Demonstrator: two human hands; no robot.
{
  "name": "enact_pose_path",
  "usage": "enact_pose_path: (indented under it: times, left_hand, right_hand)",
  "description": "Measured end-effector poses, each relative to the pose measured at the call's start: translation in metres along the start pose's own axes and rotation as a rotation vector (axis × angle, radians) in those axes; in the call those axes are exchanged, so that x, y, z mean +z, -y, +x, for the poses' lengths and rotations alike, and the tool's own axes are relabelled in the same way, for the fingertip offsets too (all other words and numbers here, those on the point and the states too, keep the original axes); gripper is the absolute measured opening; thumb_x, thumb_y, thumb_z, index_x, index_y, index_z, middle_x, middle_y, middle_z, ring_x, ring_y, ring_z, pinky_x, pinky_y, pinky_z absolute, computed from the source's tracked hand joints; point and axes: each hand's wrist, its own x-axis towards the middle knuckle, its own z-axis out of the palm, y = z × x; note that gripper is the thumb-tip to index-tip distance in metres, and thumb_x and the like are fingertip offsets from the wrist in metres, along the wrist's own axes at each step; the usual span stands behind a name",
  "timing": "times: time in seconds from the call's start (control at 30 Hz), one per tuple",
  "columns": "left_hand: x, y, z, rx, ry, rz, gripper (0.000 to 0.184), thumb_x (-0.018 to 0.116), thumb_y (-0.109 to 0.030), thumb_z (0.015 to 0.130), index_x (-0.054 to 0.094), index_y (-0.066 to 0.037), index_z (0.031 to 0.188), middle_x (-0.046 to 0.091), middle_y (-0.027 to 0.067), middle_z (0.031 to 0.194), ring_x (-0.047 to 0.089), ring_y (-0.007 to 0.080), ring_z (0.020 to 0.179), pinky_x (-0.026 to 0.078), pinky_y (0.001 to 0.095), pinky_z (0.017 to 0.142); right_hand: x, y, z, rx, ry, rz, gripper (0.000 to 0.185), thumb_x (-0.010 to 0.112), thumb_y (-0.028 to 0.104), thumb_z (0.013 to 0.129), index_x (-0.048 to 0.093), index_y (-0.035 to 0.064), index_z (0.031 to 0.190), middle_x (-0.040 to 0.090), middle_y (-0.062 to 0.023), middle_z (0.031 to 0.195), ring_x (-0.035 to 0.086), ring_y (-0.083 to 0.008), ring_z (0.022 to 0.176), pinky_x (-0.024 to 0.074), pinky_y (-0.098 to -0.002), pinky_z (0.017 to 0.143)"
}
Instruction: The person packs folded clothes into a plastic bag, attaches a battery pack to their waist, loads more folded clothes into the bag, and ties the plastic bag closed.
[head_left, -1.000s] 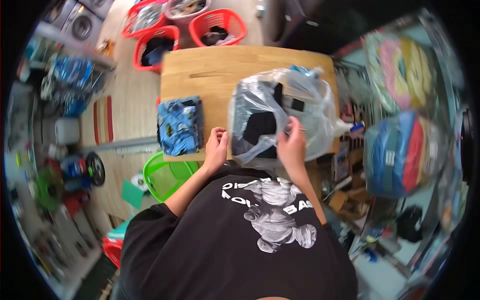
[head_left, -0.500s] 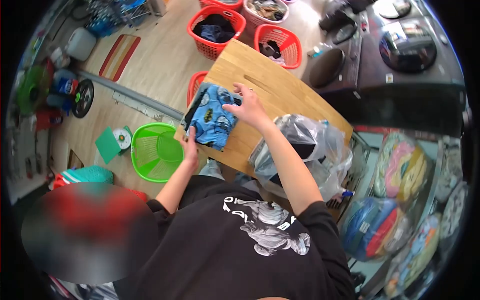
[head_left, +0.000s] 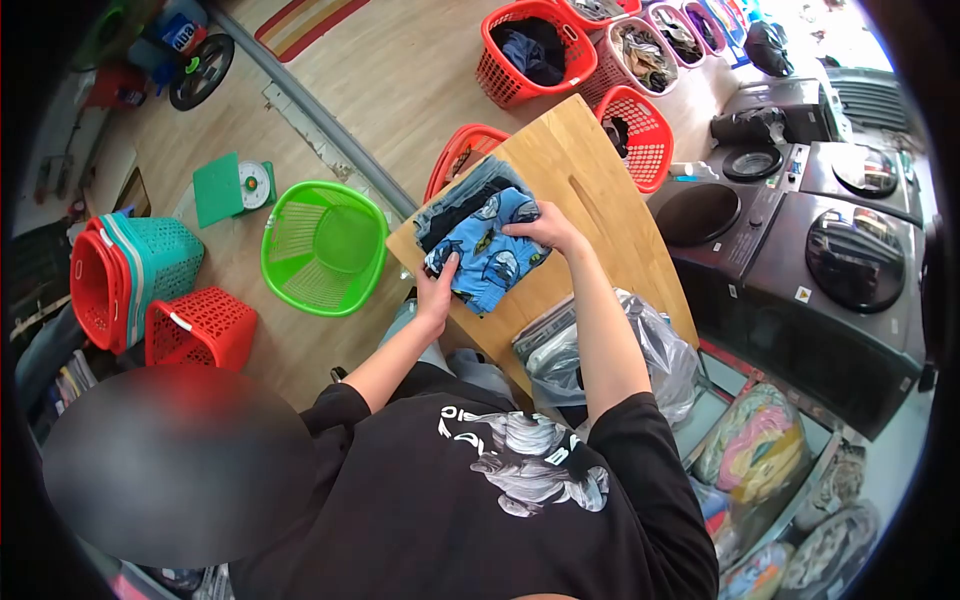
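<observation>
A folded blue patterned garment (head_left: 490,258) is held between my two hands over the left end of the wooden table (head_left: 600,205). My left hand (head_left: 438,288) grips its near left side, thumb on top. My right hand (head_left: 545,228) pinches its right edge, with the fingertips partly hidden under the cloth. Behind the garment lies a stack of folded grey and dark clothes (head_left: 468,205). A clear plastic bag (head_left: 655,350) with folded items inside rests at the table's near right part, partly behind my right forearm.
An empty green basket (head_left: 325,245) stands on the floor left of the table, near a green-and-white scale (head_left: 254,185). Red baskets (head_left: 640,140) with clothes stand beyond. Dark machines (head_left: 790,250) are at the right. Stacked teal and red baskets (head_left: 150,270) stand at left.
Both hands left the plastic bag area and took hold of the blue garment, which is now shifted and turned off the darker clothes beneath. The view has swung toward the left side.
</observation>
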Motion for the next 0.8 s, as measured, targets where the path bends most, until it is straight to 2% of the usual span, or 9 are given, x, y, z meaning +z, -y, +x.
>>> enact_pose_path:
  times: [0.13, 0.23, 0.33, 0.43, 0.47, 0.57, 0.67, 0.73, 0.8]
  left_hand:
    - [0.001, 0.004, 0.002, -0.005, 0.0, -0.057, 0.072, 0.077, -0.041, 0.101, 0.043, -0.005, 0.153, 0.059, 0.0073, 0.144, 0.063, 0.019, 0.124, 0.054, 0.0361, 0.1]
    - [0.012, -0.011, -0.007, 0.049, -0.122, 0.026, 0.079, 0.082, -0.042, 0.097, 0.043, 0.004, 0.149, 0.063, 0.013, 0.135, 0.06, 0.0207, 0.124, 0.046, 0.0344, 0.11]
    - [0.001, 0.003, 0.011, 0.106, -0.131, -0.071, 0.075, 0.068, -0.054, 0.103, 0.049, 0.004, 0.148, 0.058, 0.0134, 0.146, 0.056, 0.0212, 0.132, 0.041, 0.0357, 0.115]
    - [-0.003, 0.028, 0.038, 0.07, -0.126, -0.211, 0.088, 0.043, -0.069, 0.108, 0.039, 0.0, 0.163, 0.048, 0.0127, 0.162, 0.046, 0.0247, 0.148, 0.033, 0.0384, 0.124]
    - [0.006, 0.025, 0.034, 0.029, -0.092, -0.313, 0.089, 0.04, -0.071, 0.108, 0.037, -0.002, 0.164, 0.047, 0.0123, 0.164, 0.045, 0.0253, 0.15, 0.031, 0.0388, 0.125]
    - [0.026, -0.002, 0.018, -0.02, -0.062, -0.436, 0.084, 0.032, -0.071, 0.11, 0.041, -0.006, 0.163, 0.051, 0.0084, 0.162, 0.049, 0.0273, 0.147, 0.034, 0.0409, 0.125]
    - [0.04, -0.04, -0.004, -0.113, -0.05, -0.496, 0.081, 0.027, -0.069, 0.111, 0.047, -0.008, 0.16, 0.058, 0.0086, 0.157, 0.055, 0.031, 0.143, 0.039, 0.0458, 0.123]
    - [0.013, -0.035, 0.008, -0.142, 0.045, -0.534, 0.088, 0.029, -0.075, 0.106, 0.049, -0.007, 0.159, 0.057, 0.0113, 0.158, 0.055, 0.0348, 0.142, 0.041, 0.0498, 0.123]
    - [-0.044, -0.014, 0.037, -0.148, 0.083, -0.45, 0.094, 0.03, -0.08, 0.102, 0.05, -0.007, 0.159, 0.056, 0.013, 0.158, 0.055, 0.0367, 0.143, 0.041, 0.0526, 0.123]
  right_hand:
    - [-0.003, -0.014, 0.01, -0.059, -0.039, -0.147, 0.059, 0.094, 0.023, 0.079, 0.074, 0.0033, 0.13, 0.08, -0.0063, 0.113, 0.073, -0.0175, 0.101, 0.0578, -0.0347, 0.097]
    - [-0.009, -0.002, 0.009, -0.021, -0.005, -0.151, 0.072, 0.097, 0.027, 0.075, 0.07, 0.0043, 0.137, 0.075, -0.0107, 0.128, 0.069, -0.0167, 0.114, 0.0552, -0.0348, 0.102]
    - [-0.018, -0.002, 0.016, -0.113, -0.111, -0.375, 0.069, 0.087, 0.041, 0.088, 0.067, 0.0036, 0.143, 0.064, -0.0144, 0.146, 0.062, -0.0197, 0.13, 0.0504, -0.0367, 0.11]
    - [-0.033, -0.047, 0.056, -0.003, -0.219, 0.481, 0.075, 0.069, 0.06, 0.097, 0.064, 0.0051, 0.147, 0.054, -0.0206, 0.158, 0.052, -0.0277, 0.145, 0.0442, -0.046, 0.116]
    - [-0.027, -0.065, 0.068, -0.204, -0.39, 0.185, 0.074, 0.05, 0.064, 0.106, 0.065, 0.0035, 0.146, 0.061, -0.0235, 0.151, 0.058, -0.0343, 0.14, 0.0468, -0.0464, 0.113]
    - [-0.019, -0.078, 0.081, -0.074, -0.196, -0.179, 0.081, 0.05, 0.07, 0.104, 0.065, -0.0002, 0.141, 0.067, -0.027, 0.141, 0.062, -0.0419, 0.134, 0.0488, -0.0475, 0.111]
    - [-0.003, -0.073, 0.066, 0.107, -0.305, -0.256, 0.091, 0.052, 0.08, 0.097, 0.068, -0.0029, 0.132, 0.069, -0.0302, 0.134, 0.064, -0.0458, 0.129, 0.0501, -0.05, 0.109]
    - [0.016, -0.073, 0.058, 0.239, -0.319, -0.339, 0.097, 0.054, 0.085, 0.092, 0.069, -0.0023, 0.13, 0.069, -0.0308, 0.135, 0.065, -0.0458, 0.128, 0.0515, -0.0513, 0.107]
    - [0.046, -0.096, 0.051, 0.177, -0.357, -0.152, 0.096, 0.054, 0.083, 0.093, 0.068, -0.0028, 0.132, 0.069, -0.0323, 0.133, 0.066, -0.0456, 0.127, 0.0522, -0.0522, 0.107]
